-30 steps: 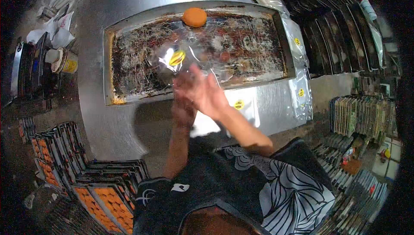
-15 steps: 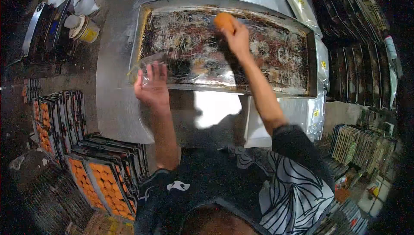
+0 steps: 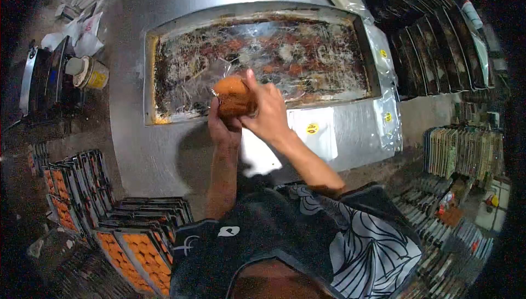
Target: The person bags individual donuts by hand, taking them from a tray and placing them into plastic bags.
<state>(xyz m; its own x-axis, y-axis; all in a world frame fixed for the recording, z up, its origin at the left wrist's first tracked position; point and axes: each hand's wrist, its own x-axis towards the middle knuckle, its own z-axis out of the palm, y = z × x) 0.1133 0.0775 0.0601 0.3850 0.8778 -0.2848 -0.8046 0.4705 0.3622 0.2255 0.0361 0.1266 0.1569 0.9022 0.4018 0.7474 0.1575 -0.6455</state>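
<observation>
The left hand (image 3: 222,130) shows only in part, its fingers largely hidden behind the orange-brown bun (image 3: 233,95), whose lower edge the hands cover; the right hand (image 3: 268,110) presents its thumb, most other fingertips being out of sight; clear film (image 3: 226,70) glints beyond the bun, its outline too faint to trace from here; print on the yellow label (image 3: 312,129) and the bucket (image 3: 96,78) is too small to read; the metal table (image 3: 137,156) is cut off above, the dark shirt (image 3: 257,219) below.
</observation>
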